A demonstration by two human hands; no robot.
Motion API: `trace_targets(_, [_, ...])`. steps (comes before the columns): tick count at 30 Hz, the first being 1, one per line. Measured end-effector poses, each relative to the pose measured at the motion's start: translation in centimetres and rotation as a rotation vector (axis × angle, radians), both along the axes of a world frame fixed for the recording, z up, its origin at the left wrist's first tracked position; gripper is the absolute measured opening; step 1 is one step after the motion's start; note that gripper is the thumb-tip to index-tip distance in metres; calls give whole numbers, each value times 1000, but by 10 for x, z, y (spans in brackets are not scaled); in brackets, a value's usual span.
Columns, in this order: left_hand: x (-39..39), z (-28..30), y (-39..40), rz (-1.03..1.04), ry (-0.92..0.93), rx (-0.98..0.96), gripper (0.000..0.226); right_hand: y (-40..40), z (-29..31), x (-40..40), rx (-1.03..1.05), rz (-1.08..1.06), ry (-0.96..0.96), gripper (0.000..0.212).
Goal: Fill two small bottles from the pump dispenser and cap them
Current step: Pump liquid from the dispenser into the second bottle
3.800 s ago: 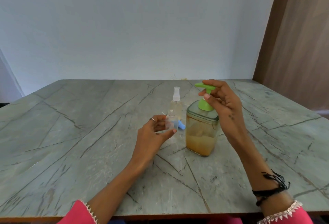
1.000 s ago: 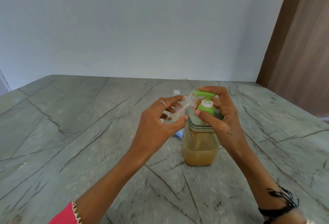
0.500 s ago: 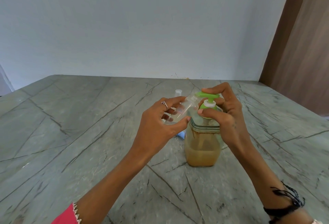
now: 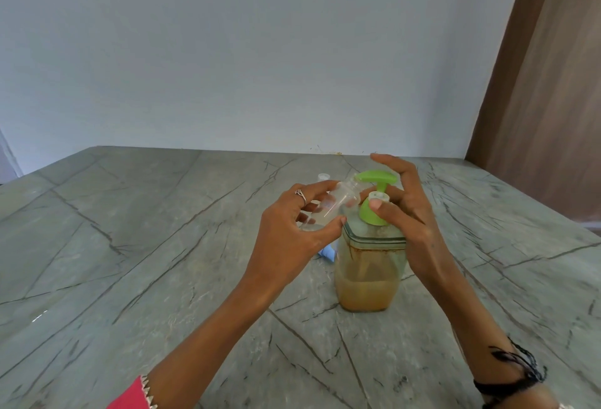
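A clear square pump dispenser (image 4: 369,272) with amber liquid in its lower part and a green pump head (image 4: 375,178) stands mid-table. My left hand (image 4: 292,229) holds a small clear bottle (image 4: 338,202) tilted, its open mouth just under the green spout. My right hand (image 4: 403,213) wraps the dispenser's neck, thumb on the green collar, fingers raised beside the pump head, which stands up. Behind my left hand the white top of a second small bottle (image 4: 323,177) shows; the rest of it is hidden.
A blue cap (image 4: 327,251) lies on the grey marble table (image 4: 130,262) just left of the dispenser, partly behind my left hand. A white wall runs along the table's far edge, and a brown wooden panel (image 4: 553,83) stands at the right.
The pump head has risen from its pressed position, and my right fingers have lifted off its top. My left hand keeps the small bottle at the spout.
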State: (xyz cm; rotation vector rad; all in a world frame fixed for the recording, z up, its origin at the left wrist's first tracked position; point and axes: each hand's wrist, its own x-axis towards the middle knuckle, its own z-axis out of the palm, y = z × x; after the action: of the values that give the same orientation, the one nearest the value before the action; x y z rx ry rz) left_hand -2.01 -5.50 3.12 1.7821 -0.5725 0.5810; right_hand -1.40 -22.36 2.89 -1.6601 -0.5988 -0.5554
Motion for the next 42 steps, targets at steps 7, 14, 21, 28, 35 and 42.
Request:
trace_targets(7, [-4,3,-1,14,1,-10,44,8,28,-8,128,-79,410,56])
trace_targets(14, [-2,2,2,34,-8,26,48,11,42,-3,132,-35,640,32])
trace_targets(21, [-3,2,3,22,-11,37,47,7,39,-1,251,25,670,16])
trace_targets(28, [-5,-1,5,13,5,68,48,7,38,4,209,-69,611,6])
trace_targets(35, [-5,1,5,5,23,61,44,11,37,-5,200,-44,596,15])
trace_targets(42, [-6,2,0,1,38,19,42,21,37,-10,129,-159,583,49])
